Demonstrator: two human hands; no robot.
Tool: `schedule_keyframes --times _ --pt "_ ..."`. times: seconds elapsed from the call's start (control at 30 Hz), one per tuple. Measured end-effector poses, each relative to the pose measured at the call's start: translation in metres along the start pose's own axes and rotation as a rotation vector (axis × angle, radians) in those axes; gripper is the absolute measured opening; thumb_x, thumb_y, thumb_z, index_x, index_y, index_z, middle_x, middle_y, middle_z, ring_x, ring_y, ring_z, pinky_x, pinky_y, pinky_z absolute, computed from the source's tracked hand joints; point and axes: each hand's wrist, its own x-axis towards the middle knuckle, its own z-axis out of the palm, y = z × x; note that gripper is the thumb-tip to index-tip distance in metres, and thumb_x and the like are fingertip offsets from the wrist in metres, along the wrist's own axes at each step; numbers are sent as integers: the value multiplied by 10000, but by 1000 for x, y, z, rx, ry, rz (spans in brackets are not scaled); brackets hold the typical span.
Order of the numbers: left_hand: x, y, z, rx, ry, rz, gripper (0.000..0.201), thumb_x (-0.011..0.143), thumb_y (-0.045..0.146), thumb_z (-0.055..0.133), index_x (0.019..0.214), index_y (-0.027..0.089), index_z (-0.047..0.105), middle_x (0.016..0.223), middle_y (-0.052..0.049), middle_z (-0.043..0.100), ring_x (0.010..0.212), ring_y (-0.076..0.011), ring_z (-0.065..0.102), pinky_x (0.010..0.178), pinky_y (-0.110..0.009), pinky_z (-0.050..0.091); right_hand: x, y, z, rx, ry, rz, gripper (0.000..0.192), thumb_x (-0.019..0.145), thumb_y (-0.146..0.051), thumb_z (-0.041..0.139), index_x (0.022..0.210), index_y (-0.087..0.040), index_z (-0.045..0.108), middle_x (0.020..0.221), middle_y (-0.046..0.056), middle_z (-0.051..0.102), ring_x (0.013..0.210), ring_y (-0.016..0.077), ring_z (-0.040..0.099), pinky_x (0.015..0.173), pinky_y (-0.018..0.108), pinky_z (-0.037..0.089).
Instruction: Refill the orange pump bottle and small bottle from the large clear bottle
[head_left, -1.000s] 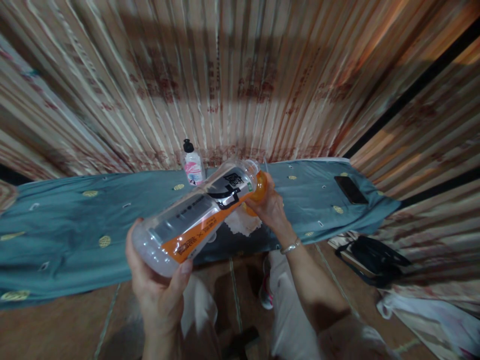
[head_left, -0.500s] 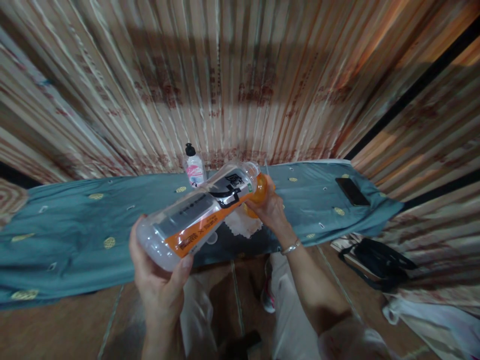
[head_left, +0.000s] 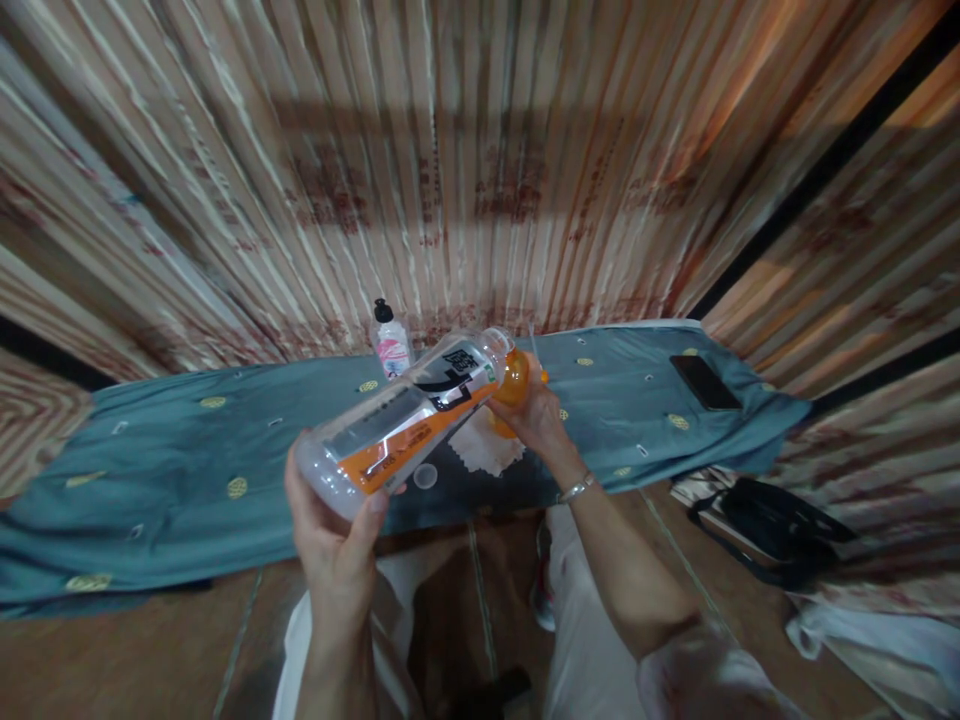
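My left hand (head_left: 334,540) is wrapped round the base of a large clear plastic bottle (head_left: 405,425) with a black-and-orange label. The bottle is tilted, its mouth pointing up and to the right. My right hand (head_left: 544,410) closes around an orange, see-through rounded thing (head_left: 513,378) at the bottle's mouth; whether it is fitted on or only touching I cannot tell. More orange shows below and beyond the fingers. Under the hands lies a crumpled white sheet (head_left: 487,447), and left of it a small clear round cap (head_left: 425,476).
A small clear bottle with a black top and pink label (head_left: 391,345) stands at the back of the cloth-covered table (head_left: 180,450). A dark phone (head_left: 703,382) lies at the right. A black bag (head_left: 772,525) is beyond the table's right front edge. A patterned curtain (head_left: 465,180) hangs behind.
The large bottle and my left hand have shifted slightly right in view, and the round cap shows more fully. My right hand keeps its grip on the orange thing.
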Motion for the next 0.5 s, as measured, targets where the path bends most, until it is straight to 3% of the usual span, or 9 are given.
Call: schedule_keyframes --times 0.2,0.5 --pt "-3 7 9 -100 45 -59 857 679 437 919 1442 242 583 1331 -128 641 967 -241 678 695 -329 643 -3 -1 -2 11 19 31 910 805 -416 833 1540 -141 374 1164 179 773 1048 391 777 893 545 638" --pt "-2 -12 3 -80 -18 -76 946 713 530 878 1529 261 481 1431 -154 588 1140 -332 684 806 -405 651 0 -1 -6 5 3 55 900 778 -405 832 1516 -151 384 1268 179 758 1158 372 752 953 502 628"
